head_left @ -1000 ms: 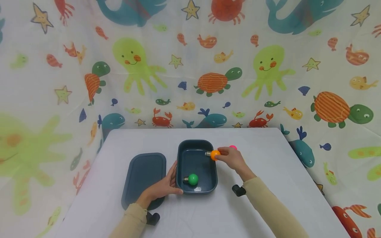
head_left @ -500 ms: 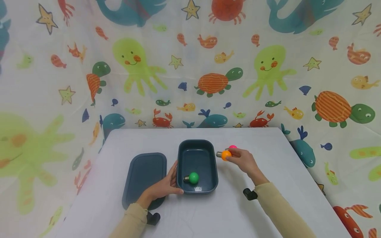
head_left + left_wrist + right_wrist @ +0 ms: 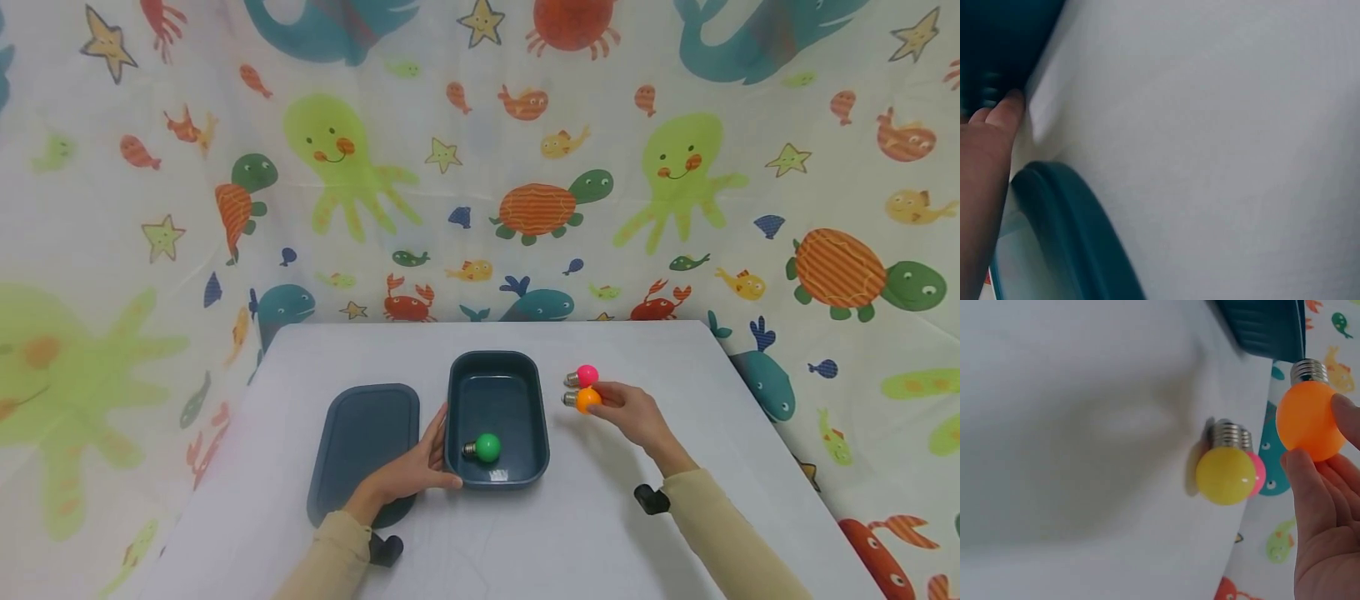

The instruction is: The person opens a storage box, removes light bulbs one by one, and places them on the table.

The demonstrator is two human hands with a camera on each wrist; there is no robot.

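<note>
Fingertips of my right hand (image 3: 636, 419) pinch an orange light bulb (image 3: 588, 401) by its round end, its screw base pointing left, to the right of a dark blue plastic box (image 3: 544, 417). Behind it in the head view lies a pink bulb (image 3: 588, 375). The right wrist view shows a yellow bulb (image 3: 1225, 478) on the table beside the pink one; the head view hides it. Inside the box, near its front, a green bulb (image 3: 488, 448) lies on its side. My left hand (image 3: 408, 473) rests against the box's left wall, thumb at the front corner.
The box's flat lid (image 3: 363, 450) lies on the white table (image 3: 517, 550) at the left, partly under my left forearm in the head view. A cloth (image 3: 450, 217) printed with sea animals hangs behind the table and along both sides.
My right hand has carried the orange bulb from over the box's right edge off to the right, in front of the pink bulb. The left hand and box have stayed put.
</note>
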